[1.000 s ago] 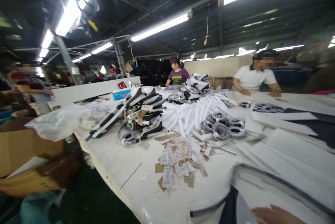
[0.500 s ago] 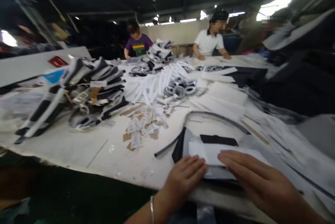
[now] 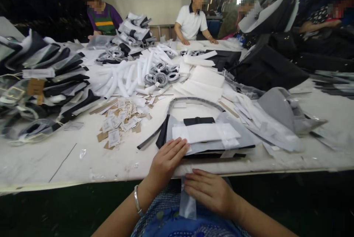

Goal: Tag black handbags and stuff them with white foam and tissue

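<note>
The left hand (image 3: 168, 157) lies flat, fingers together, on the near left corner of a bag (image 3: 206, 148). The right hand (image 3: 212, 194) is just off the table's near edge, fingers closed together over a limp, clear strip (image 3: 188, 207) — whether it pinches it, I cannot tell. The step looks like steadying the bag while handling the strip; the next move seems to call for a sure fingertip hold on that filmy end. The bag lies by the near edge of the table (image 3: 105, 167): grey panel, soft white sheet (image 3: 201, 133), arched tubular handle (image 3: 190, 100). Beyond — papery tags (image 3: 118, 122), puffy white tubes (image 3: 132, 72).
</note>
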The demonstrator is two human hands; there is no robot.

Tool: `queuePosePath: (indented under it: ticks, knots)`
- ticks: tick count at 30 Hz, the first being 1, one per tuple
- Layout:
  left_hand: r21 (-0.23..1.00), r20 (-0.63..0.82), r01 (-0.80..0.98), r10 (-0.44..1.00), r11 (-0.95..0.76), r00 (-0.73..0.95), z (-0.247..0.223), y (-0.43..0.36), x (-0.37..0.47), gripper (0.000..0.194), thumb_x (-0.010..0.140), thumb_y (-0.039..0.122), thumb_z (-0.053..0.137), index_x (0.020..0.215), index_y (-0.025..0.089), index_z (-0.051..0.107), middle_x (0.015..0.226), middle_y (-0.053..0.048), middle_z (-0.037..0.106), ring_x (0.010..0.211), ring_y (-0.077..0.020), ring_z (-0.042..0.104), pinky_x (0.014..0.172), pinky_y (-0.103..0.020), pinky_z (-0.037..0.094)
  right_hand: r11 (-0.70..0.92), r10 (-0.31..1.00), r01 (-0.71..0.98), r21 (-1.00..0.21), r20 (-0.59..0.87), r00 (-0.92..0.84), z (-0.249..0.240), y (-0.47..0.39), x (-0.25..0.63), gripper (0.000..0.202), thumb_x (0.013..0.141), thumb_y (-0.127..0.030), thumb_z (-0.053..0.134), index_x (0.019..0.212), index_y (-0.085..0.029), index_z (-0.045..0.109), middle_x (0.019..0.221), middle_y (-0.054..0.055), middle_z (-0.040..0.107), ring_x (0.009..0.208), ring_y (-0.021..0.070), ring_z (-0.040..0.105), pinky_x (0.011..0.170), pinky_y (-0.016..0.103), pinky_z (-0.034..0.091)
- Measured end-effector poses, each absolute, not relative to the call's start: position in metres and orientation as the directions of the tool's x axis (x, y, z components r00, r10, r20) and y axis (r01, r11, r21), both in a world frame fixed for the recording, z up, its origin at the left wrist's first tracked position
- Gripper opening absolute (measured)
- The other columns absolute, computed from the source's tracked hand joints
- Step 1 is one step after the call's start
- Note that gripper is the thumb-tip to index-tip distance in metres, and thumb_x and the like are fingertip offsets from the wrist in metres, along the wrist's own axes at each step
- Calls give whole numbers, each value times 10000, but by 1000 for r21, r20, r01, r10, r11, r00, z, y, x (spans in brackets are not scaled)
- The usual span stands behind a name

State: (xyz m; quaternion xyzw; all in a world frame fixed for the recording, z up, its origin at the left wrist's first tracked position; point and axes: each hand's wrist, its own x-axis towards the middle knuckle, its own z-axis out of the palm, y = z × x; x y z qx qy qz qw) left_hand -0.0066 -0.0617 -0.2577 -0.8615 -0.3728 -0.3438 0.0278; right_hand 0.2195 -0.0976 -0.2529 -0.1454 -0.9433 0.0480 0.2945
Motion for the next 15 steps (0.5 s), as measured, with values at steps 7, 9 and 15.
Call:
queuePosePath:
  ticks: [7,9,15]
  knots:
    - [173,631,678,609,-714,480,-258,-60,-6,471,969,147,557,1431,181,473,1405,-82,593,1364,-218,487,1101,-443,486,904,428,312,-294,639,-639,-253,-123,203,240,984,-115,464,1056,-119,694,981,106,784,992,195,732,927,346,596]
    - [171,625,679,611,-714,485,-258,-61,-6,458,970,144,554,1422,176,485,1404,-85,594,1365,-218,486,1106,-437,482,901,433,301,-312,636,-638,-247,-125,204,245,990,-126,457,1072,-120,688,977,105,784,994,192,731,926,334,595]
    - [184,604,665,617,-723,504,-259,-61,-7,474,978,132,534,1443,170,450,1430,-90,569,1394,-215,446,1138,-459,441,897,440,305,-319,588,-679,-209,-106,216,291,1005,-126,409,1166,-131,651,1062,116,767,1065,182,703,968,356,564]
